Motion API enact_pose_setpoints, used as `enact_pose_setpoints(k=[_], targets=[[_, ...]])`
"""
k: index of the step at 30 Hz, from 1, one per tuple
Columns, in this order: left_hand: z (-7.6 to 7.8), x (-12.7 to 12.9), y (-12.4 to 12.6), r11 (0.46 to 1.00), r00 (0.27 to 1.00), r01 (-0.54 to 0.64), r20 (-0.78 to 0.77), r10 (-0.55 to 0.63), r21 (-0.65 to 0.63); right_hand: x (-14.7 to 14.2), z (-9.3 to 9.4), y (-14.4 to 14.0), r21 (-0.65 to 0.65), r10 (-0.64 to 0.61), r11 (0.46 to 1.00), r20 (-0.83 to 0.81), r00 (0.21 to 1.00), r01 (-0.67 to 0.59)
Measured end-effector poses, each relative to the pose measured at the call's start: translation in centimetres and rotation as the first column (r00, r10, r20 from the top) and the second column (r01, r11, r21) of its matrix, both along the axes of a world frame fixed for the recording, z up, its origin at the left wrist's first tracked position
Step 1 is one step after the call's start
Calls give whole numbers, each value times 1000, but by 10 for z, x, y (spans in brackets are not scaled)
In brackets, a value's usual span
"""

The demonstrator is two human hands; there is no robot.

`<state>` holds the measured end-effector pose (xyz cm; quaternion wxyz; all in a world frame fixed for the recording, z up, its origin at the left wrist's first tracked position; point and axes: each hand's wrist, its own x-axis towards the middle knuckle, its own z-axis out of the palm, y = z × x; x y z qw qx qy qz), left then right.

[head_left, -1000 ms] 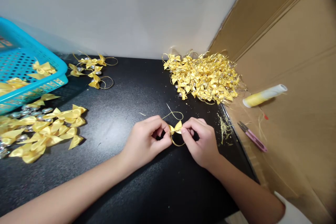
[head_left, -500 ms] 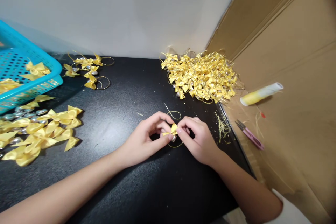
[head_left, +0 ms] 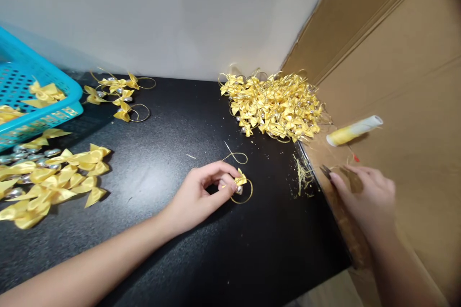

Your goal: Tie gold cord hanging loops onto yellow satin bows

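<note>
Sitting at the far left, a blue perforated basket (head_left: 43,100) holds a few yellow ribbon bows; raised marks run along its rim, but they are too blurred to read. Just below it on the black table (head_left: 173,120), a loose pile of plain yellow bows (head_left: 54,182) lies mixed with small silver beads (head_left: 32,156). Near the back wall, a small group of bows with gold loops (head_left: 118,98) lies apart from the rest. At centre, the left hand (head_left: 201,194) rests on the table, thumb and forefinger pinched on a single yellow bow (head_left: 240,180), which carries a silver bead and a gold thread loop (head_left: 242,195); a loose tail of thread (head_left: 236,155) curls just behind it. Farther back and to the right, a large heap of finished bows (head_left: 275,105) sits against the cardboard sheet (head_left: 406,72). Thread clippings (head_left: 303,175) lie at the table's right edge. On the cardboard, the right hand (head_left: 367,199) lies palm down with fingers loosely curled over a pair of small snips (head_left: 327,171), only the tip of which shows; whether it grips them cannot be told. A spool of yellow thread (head_left: 355,130) lies just behind that hand, bearing no legible label.
</note>
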<state>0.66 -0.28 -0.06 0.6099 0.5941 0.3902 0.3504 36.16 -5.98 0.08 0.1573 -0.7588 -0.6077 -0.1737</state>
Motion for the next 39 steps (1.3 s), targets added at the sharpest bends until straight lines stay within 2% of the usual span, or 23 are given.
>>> enact_pose_setpoints(k=[2, 4, 10, 14, 17, 19, 21, 22, 23, 24, 25, 26, 27, 29, 32, 39], targets=[[-1, 2, -1, 1000, 1000, -9, -13, 9, -11, 20, -8, -14, -45, -60, 997, 45, 997, 62], [-1, 4, -3, 999, 1000, -25, -17, 24, -30, 27, -13, -23, -80, -43, 996, 22, 999, 45], [1, 8, -5, 993, 998, -61, 5, 62, -103, 20, -15, -28, -104, 36, 993, -114, 993, -48], [-1, 8, -6, 981, 996, -53, 64, 66, -184, 17, -14, -25, -93, 32, 994, -176, 984, -48], [-2, 9, -6, 975, 994, -54, 76, 72, -218, 5, -3, -21, -25, -40, 999, -334, 942, 34], [-2, 10, -6, 977, 995, -61, 67, 76, -206, -19, 12, -17, 12, -28, 999, -528, 848, 41], [-2, 12, -7, 980, 995, -73, 52, 84, -183, -57, 27, -14, 28, 88, 995, -668, 739, -93], [-2, 12, -7, 982, 995, -82, 46, 91, -173, -79, 34, -12, 37, 168, 979, -697, 697, -199], [-2, 12, -7, 982, 994, -91, 44, 99, -165, -102, 38, -11, 57, 277, 937, -724, 632, -345], [-2, 12, -7, 982, 993, -101, 48, 109, -159, -124, 39, -10, 34, 341, 870, -761, 552, -491], [-2, 12, -7, 981, 991, -109, 56, 120, -161, -142, 38, -8, 30, 386, 797, -794, 470, -604], [-2, 12, -7, 979, 989, -119, 68, 132, -167, -157, 35, -7, 37, 412, 749, -809, 420, -662], [-2, 11, -7, 976, 986, -131, 79, 146, -176, -167, 30, -6, 12, 406, 740, -805, 433, -672], [-2, 10, -7, 969, 981, -150, 91, 170, -199, -175, 18, -3, -32, 381, 768, -780, 497, -639], [-3, 9, -7, 960, 978, -152, 104, 180, -234, -168, 4, 0, -68, 353, 809, -738, 575, -584], [-4, 8, -8, 948, 971, -161, 127, 201, -274, -161, 2, 0, -64, 343, 829, -727, 595, -556]])
